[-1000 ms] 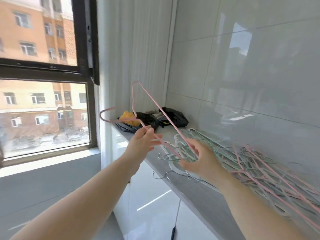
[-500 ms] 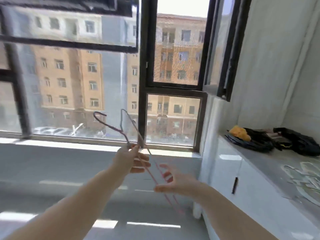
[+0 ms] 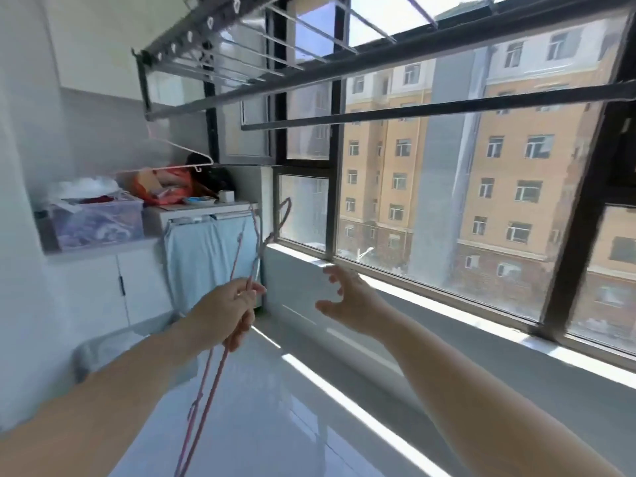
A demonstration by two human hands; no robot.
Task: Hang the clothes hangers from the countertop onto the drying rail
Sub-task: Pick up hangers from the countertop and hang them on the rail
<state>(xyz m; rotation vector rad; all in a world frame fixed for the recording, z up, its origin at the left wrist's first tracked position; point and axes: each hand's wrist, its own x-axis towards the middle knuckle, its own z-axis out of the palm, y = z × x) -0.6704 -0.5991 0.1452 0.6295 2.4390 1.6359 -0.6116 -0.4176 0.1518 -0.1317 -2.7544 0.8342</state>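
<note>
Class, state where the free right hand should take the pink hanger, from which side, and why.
Probably the stem under the hook of the pink hanger, from the right. It stands bare above the left hand, which grips the wires lower down; the open right hand faces it, and the hook is left free.

The pink hanger [image 3: 256,265] runs out of view at the bottom edge, so its lower bar cannot be seen. Fingers of the left hand [image 3: 227,311] cover the wire at the grip. The drying rail [image 3: 413,111] is cut off at the right edge. The contents of the clear storage box [image 3: 99,218] at the counter's left end are indistinct.
</note>
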